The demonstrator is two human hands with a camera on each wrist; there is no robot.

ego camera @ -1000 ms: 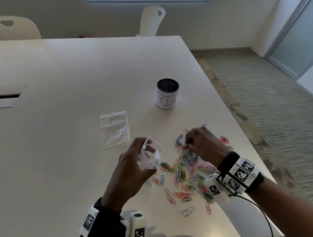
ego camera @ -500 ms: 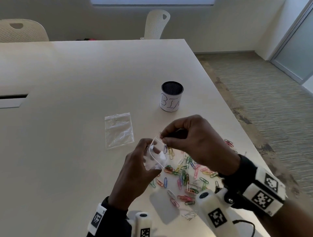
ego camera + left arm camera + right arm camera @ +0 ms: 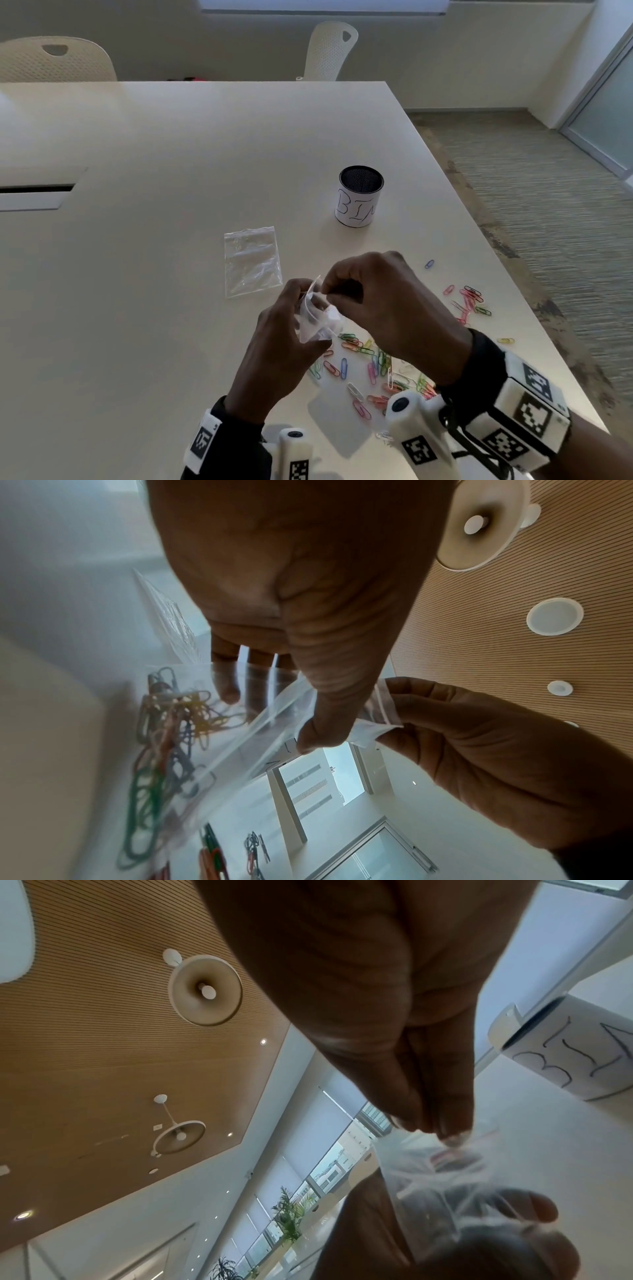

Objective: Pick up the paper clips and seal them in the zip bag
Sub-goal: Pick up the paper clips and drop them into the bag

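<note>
My left hand (image 3: pixel 301 308) holds a small clear zip bag (image 3: pixel 317 325) upright above the table, thumb on one side and fingers on the other. In the left wrist view the zip bag (image 3: pixel 219 750) holds several coloured paper clips (image 3: pixel 171 737). My right hand (image 3: pixel 330 291) meets the bag's mouth from the right, and its fingertips (image 3: pixel 404 696) pinch the zip rim. The right wrist view shows those fingertips (image 3: pixel 445 1123) pressed together over the zip bag (image 3: pixel 438 1172). Loose paper clips (image 3: pixel 373 366) lie on the table under both hands, and a smaller group (image 3: pixel 469 301) sits further right.
A second zip bag (image 3: pixel 251 260) lies flat on the table, left of and beyond my hands. A black mesh cup labelled BIN (image 3: pixel 359 202) stands behind them. The table's right edge (image 3: pixel 513 308) runs close to the clips. Two chairs stand at the far side.
My right hand lifted from the clip pile up to the bag's mouth and now pinches its rim. The left hand kept holding the bag and raised it slightly.
</note>
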